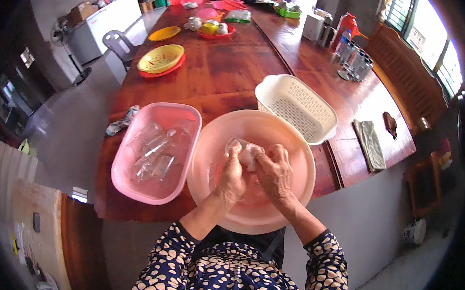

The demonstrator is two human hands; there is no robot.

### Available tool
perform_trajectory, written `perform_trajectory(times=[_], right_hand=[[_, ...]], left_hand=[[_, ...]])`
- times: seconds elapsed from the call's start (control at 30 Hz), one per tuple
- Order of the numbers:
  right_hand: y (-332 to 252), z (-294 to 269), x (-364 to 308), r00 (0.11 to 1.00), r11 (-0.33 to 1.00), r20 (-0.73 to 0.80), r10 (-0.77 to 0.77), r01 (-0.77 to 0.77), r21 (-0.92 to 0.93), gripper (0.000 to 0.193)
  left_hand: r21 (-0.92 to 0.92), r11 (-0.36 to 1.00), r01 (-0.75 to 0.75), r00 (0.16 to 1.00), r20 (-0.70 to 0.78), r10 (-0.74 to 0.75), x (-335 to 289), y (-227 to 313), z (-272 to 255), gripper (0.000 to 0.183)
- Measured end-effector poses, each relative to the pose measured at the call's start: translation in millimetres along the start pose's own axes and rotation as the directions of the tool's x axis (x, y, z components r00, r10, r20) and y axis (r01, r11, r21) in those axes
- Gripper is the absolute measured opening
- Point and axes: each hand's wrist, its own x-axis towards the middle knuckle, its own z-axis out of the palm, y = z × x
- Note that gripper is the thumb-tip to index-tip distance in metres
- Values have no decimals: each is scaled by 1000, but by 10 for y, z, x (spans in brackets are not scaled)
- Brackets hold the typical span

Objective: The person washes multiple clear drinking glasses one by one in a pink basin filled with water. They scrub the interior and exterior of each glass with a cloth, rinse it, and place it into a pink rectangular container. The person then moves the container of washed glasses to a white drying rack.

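Over the round pale-pink basin (201, 203) at the table's near edge, my left hand (231, 177) is closed around a clear drinking glass (230, 143). My right hand (275, 172) is closed on a white cloth (251, 154), pressed against the glass. The fingers partly cover both. Inside the basin shallow liquid shows below my hands. To its left stands a pink rectangular tub (120, 173) with several clear glasses (155, 148) lying in it. A cream perforated basket (314, 113) sits just beyond the basin on the right.
A crumpled wrapper (122, 121) lies by the tub. Right of the basin is a folded grey-green cloth (369, 144). Farther back are a yellow colander (161, 59), a rack of metal cups (356, 62) and a red plate (217, 34). A wooden bench (405, 70) lines the right side.
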Motion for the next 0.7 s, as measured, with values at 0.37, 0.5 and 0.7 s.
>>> perform_trajectory(times=[0.37,0.5,0.7], right_hand=[[108,381,-2,772,751,577,268,-543,377,35],[197,374,-173,895,763,422,141,-370,530,26],[315,-26,-73,691,979,704,165,-202,-31,28]], left_hand=[[-114,992,-48,998,-43,44,136,-101,-235,15],[10,999,-33,999,31,33,117,17,-266,16],[24,999,-34,990,-133,37,206,126,-348,12]])
